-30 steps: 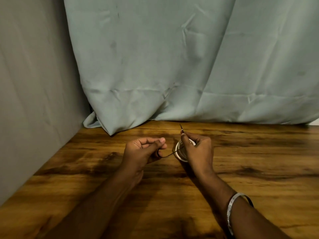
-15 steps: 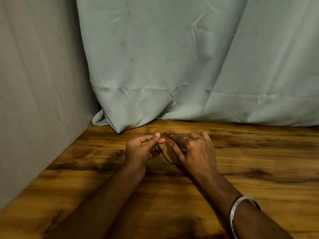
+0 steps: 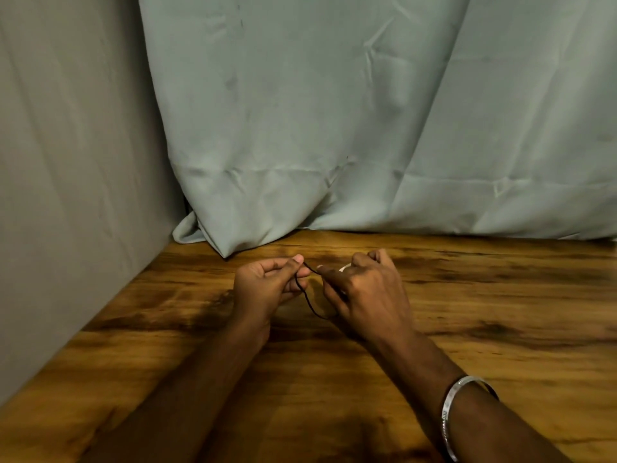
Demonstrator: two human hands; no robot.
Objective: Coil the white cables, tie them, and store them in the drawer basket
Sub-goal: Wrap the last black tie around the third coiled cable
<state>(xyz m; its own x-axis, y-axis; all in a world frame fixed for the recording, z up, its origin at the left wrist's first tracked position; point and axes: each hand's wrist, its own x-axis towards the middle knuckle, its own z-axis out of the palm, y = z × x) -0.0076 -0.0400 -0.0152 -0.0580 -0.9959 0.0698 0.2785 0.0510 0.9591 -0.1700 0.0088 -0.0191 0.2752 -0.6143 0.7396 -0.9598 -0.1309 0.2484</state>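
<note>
Both hands pinching black tie (image 3: 309, 297), right hand (image 3: 367, 295) gripping white cable (image 3: 345, 268), left hand (image 3: 267, 285)

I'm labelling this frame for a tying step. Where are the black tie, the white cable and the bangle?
black tie (image 3: 309, 300): head view, on its hanging loop.
white cable (image 3: 345, 268): head view, bit showing above right hand.
bangle (image 3: 449, 401): head view, on its band's left side.

My right hand (image 3: 365, 295) hides nearly all of the white cable (image 3: 345, 268); only a sliver shows. The black tie (image 3: 309, 299) vanishes behind my fingers at both ends. My forearms run off the near edge.
</note>
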